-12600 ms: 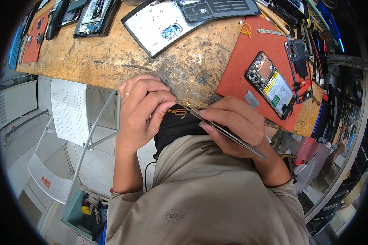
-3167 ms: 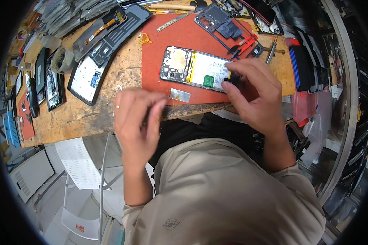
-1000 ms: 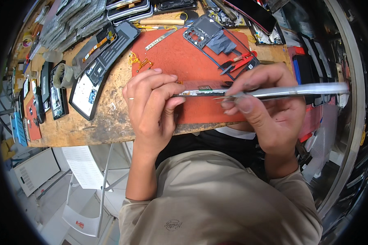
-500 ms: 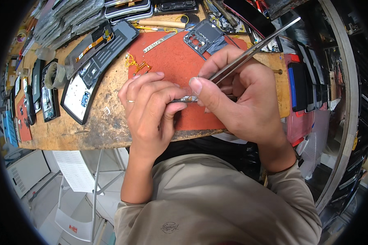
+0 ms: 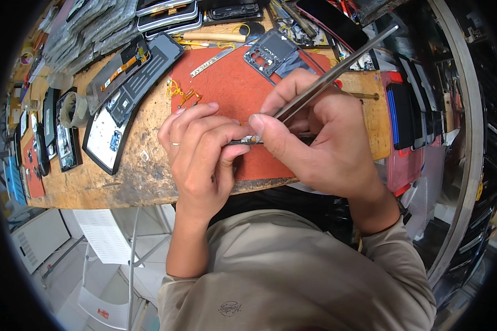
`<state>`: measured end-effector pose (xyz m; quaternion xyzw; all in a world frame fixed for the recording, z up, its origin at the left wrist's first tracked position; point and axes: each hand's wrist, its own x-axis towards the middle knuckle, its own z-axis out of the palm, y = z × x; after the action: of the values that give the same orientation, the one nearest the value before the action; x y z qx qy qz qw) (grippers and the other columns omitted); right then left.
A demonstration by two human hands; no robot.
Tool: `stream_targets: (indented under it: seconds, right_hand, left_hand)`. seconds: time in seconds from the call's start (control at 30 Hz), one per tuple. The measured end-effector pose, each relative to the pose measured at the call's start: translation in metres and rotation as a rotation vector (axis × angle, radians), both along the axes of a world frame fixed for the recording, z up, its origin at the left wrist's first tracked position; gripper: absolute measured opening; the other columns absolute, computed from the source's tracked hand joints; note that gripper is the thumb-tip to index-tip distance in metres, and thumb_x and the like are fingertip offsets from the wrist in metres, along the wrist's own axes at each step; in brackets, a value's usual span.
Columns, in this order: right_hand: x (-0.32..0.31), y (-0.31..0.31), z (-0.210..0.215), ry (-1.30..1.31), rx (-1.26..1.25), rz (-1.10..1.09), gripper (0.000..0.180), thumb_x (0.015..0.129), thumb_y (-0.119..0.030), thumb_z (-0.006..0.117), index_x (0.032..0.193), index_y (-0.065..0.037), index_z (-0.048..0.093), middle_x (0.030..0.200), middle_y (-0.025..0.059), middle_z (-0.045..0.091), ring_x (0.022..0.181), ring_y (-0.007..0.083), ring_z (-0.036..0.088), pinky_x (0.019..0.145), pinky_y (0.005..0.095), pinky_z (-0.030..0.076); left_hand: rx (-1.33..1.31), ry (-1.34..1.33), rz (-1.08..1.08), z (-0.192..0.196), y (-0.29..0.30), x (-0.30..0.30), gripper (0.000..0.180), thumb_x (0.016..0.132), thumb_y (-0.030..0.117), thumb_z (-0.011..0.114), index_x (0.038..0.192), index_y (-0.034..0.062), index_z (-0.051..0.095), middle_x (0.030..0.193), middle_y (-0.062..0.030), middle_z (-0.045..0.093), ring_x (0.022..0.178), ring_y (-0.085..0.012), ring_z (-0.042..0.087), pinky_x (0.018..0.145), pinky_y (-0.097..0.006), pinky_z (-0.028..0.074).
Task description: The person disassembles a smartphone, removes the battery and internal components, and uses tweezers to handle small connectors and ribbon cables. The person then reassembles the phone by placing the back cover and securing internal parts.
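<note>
My left hand (image 5: 199, 149) pinches the left end of a thin, dark, flat piece (image 5: 252, 140), seen nearly edge-on, with a shiny metallic bit near its middle. It looks like a phone part, but the hands hide most of it. My right hand (image 5: 328, 143) grips metal tweezers (image 5: 337, 70), their back end pointing up to the right. The tweezers' tips are hidden behind the right fingers, close to the flat piece. Both hands are over an orange-red mat (image 5: 221, 91). Beyond the left fingers lie small orange flex cables (image 5: 190, 98).
A dark phone frame (image 5: 270, 52) lies at the mat's far edge, near a blade with a wooden handle (image 5: 215, 37). Phone panels (image 5: 107, 138) and a tape roll (image 5: 73, 107) sit left. Wrapped parts (image 5: 94, 38) are piled far left; red and dark cases (image 5: 400, 121) stand right.
The view has shifted slightly. My right hand has edged left and a little down with the tweezers, and more of the shiny bit shows between the hands. Both grips are unchanged.
</note>
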<state>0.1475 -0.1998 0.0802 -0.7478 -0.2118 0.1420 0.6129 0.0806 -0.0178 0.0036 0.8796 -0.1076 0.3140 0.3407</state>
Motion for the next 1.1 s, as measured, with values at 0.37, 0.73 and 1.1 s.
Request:
stream_targets:
  seconds: [0.37, 0.73, 1.1]
  right_hand:
    - [-0.0009, -0.0021, -0.0044, -0.081, -0.016, -0.003, 0.009, 0.098, 0.002, 0.075, 0.1, 0.004, 0.067, 0.09, 0.0019, 0.071, 0.079, 0.0035, 0.071, 0.064, 0.0181, 0.056]
    - [-0.0026, -0.0032, -0.0074, -0.054, 0.036, -0.018, 0.007, 0.097, 0.003, 0.076, 0.098, 0.004, 0.069, 0.09, 0.0005, 0.068, 0.075, 0.0007, 0.067, 0.06, 0.0165, 0.051]
    - [-0.0036, -0.0044, -0.0088, -0.223, -0.032, -0.015, 0.009, 0.095, -0.001, 0.08, 0.093, 0.001, 0.072, 0.085, -0.0017, 0.067, 0.065, -0.0009, 0.06, 0.054, 0.0175, 0.045]
  left_hand:
    - [-0.007, -0.005, -0.001, -0.0013, -0.0003, -0.0003, 0.02, 0.098, 0.032, 0.076, 0.102, 0.0127, 0.077, 0.099, -0.0033, 0.074, 0.113, -0.0313, 0.068, 0.108, -0.048, 0.04]
    - [-0.008, 0.013, 0.004, -0.0003, -0.0005, -0.0008, 0.021, 0.098, 0.033, 0.076, 0.101, 0.0123, 0.076, 0.1, -0.0034, 0.074, 0.114, -0.0311, 0.068, 0.11, -0.049, 0.039]
    - [-0.016, 0.007, 0.009, -0.0002, -0.0013, -0.0004, 0.022, 0.1, 0.034, 0.075, 0.1, 0.0118, 0.075, 0.1, -0.0037, 0.075, 0.114, -0.0313, 0.069, 0.11, -0.049, 0.039]
